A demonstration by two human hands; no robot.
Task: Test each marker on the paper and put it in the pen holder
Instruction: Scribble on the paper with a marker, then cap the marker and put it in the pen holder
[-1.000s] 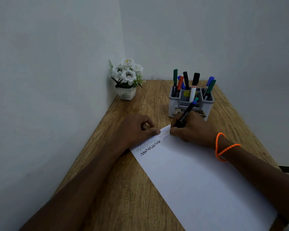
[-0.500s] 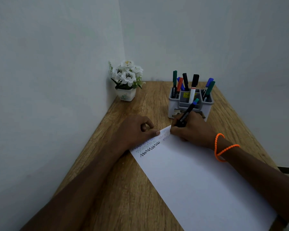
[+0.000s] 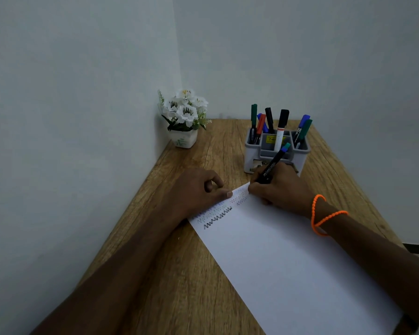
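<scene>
A white sheet of paper lies slanted on the wooden table, with several zigzag scribbles near its far corner. My right hand grips a black marker with a teal end, its tip hidden at the paper's far corner. My left hand presses flat on the paper's far-left edge, one finger stretched toward the scribbles. Behind the right hand stands the grey pen holder, holding several markers in green, red, blue and black.
A small white pot of white flowers stands in the far-left corner against the walls. Walls close off the table on the left and at the back. An orange band circles my right wrist. The wooden table runs toward me.
The marker tip has crept slightly along the paper's far corner. My left hand stays pressed in the same place. The view has tilted down a little.
</scene>
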